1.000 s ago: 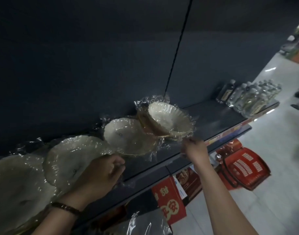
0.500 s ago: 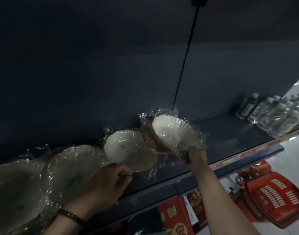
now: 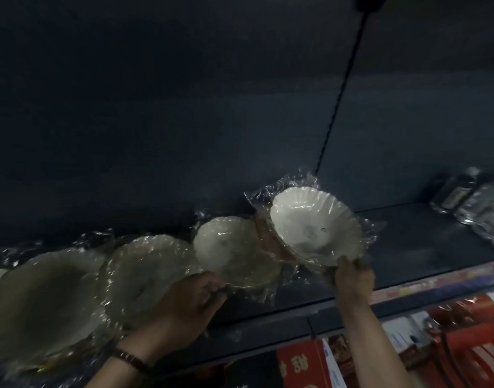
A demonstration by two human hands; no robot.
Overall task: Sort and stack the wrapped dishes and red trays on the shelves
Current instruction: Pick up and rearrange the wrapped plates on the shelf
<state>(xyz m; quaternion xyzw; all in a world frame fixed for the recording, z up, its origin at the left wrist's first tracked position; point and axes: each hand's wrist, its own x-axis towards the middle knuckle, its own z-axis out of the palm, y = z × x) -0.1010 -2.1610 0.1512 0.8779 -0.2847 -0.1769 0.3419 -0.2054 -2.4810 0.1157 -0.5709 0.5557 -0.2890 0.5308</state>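
Here our right hand [image 3: 352,275] clamps the lower rim of a wrapped bowl [image 3: 316,225], holding it tilted toward us over the shelf [image 3: 408,239], its back against a brownish dish [image 3: 265,233]. Our left hand [image 3: 189,301] pinches the near rim of a smaller wrapped dish [image 3: 229,247] just beside it, which overlaps the plates [image 3: 145,273] leaning along the left. Bottles [image 3: 475,203] stand well apart at the right; red trays [image 3: 472,359] sit below. The film looks slick, so this one-edge hold could let the bowl slip past the shelf front, and loose wrap may snag its neighbour and drag it.
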